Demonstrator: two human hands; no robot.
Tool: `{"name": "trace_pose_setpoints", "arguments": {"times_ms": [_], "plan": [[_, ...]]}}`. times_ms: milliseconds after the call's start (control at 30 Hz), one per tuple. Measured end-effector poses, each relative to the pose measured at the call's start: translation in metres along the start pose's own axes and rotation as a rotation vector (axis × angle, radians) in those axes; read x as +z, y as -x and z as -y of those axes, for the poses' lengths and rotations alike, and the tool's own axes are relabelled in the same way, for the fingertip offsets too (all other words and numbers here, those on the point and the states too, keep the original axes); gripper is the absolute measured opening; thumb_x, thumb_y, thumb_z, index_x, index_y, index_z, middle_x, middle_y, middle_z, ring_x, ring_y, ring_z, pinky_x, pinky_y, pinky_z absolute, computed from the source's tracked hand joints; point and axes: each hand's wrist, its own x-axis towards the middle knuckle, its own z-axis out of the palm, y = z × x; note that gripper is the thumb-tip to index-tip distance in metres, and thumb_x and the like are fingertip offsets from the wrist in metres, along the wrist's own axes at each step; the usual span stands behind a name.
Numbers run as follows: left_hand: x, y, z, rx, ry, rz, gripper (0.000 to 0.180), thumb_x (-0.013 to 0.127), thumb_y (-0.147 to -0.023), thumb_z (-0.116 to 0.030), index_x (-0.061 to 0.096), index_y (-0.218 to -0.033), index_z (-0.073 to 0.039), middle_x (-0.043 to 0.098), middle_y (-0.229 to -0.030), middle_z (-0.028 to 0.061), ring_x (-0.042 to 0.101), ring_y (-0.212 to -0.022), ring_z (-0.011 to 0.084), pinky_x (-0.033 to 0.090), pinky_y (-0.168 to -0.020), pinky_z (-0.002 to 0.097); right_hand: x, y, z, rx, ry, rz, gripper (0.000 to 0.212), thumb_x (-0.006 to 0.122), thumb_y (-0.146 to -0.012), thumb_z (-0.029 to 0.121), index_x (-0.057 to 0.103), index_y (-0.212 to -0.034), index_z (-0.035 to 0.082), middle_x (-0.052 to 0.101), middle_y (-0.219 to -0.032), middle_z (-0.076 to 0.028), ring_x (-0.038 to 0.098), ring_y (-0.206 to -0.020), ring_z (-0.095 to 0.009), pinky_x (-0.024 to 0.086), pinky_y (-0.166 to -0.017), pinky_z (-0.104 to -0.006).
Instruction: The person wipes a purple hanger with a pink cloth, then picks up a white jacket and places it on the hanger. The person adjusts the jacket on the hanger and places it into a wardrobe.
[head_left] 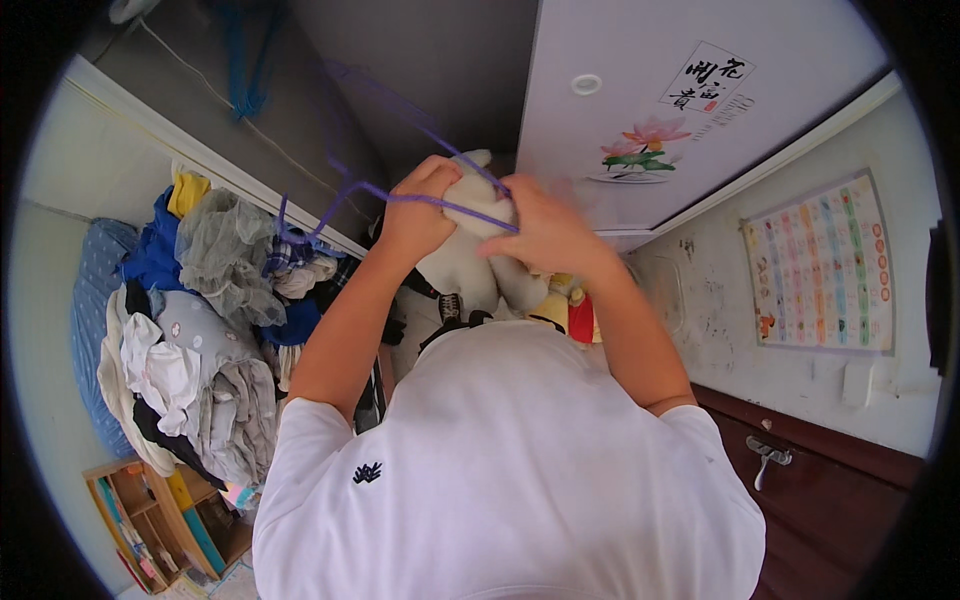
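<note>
A white plush toy [481, 205] is held up in front of my chest, between my two hands. My left hand [421, 208] is closed on its left side, fingers curled over the upper part. Against its right side my right hand [548, 225] is also closed, slightly blurred, thumb toward me. A thin purple cord [345, 190] forms a long loop from the upper left; one strand passes over my left hand and across the toy, another reaches my right fingers. Exactly how the cord is gripped is hidden.
Ahead stands a dark-inside wardrobe [420, 60] with its white flower-printed door [750, 110] at the right. Piled clothes [215, 370] fill the left, above a small wooden shelf [165, 520]. Red and yellow items [580, 315] lie below the toy. A brown door [820, 490] is lower right.
</note>
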Motion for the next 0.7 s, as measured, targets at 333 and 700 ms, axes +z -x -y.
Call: {"name": "trace_pose_setpoints", "arguments": {"times_ms": [333,700], "plan": [[-0.018,-0.007,0.014,-0.067,0.091,-0.017,0.036,0.081,-0.072,-0.007,0.065,-0.104,0.000,0.067,-0.104,0.0156,0.068,-0.095,0.0360,0.055,-0.084,0.0381,-0.017,-0.023,0.039,-0.202,0.267,-0.255,0.051,0.066,-0.077,-0.002,0.056,-0.125,0.010,0.056,-0.119,-0.012,0.067,-0.093,-0.040,0.057,-0.074,-0.0495],[-0.002,-0.019,0.094,-0.159,0.072,0.108,0.058,0.089,-0.074,-0.022,0.068,-0.125,-0.005,0.057,-0.140,0.0157,0.058,-0.126,0.0302,0.050,-0.102,0.0385,-0.079,-0.035,0.065,-0.301,0.442,-0.468,0.044,0.066,-0.083,0.002,0.057,-0.124,0.013,0.056,-0.116,-0.007,0.069,-0.089,-0.036,0.058,-0.070,-0.0472]]}}
